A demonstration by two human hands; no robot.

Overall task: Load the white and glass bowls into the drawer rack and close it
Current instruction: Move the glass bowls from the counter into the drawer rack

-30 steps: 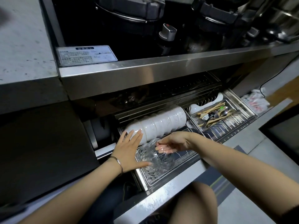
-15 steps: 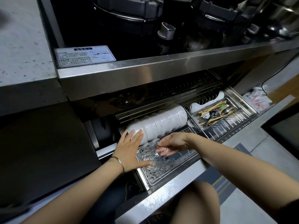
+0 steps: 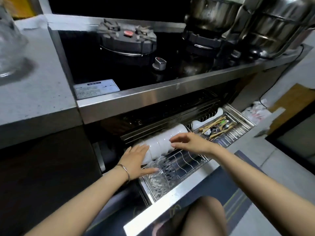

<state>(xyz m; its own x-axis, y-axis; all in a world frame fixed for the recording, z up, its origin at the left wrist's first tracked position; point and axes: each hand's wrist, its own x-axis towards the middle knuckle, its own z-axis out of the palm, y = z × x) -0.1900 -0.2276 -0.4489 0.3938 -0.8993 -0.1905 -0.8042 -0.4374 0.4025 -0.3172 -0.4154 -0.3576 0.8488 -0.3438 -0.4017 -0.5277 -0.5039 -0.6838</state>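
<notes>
The drawer rack is pulled out below the stove. A row of white bowls stands on edge at its back left. Cut-glass bowls lean on edge in the front left corner. My left hand lies flat with fingers spread against the left end of the white and glass bowls. My right hand hovers open over the right end of the white row, holding nothing.
A cutlery tray with chopsticks and spoons fills the drawer's right side. The drawer's steel front is just above my knee. Pots and a burner sit on the stove above. A glass vessel stands on the left counter.
My right hand has let go of the glass bowl and lifted up and right over the white bowls. The view has tilted upward; my left hand has stayed put.
</notes>
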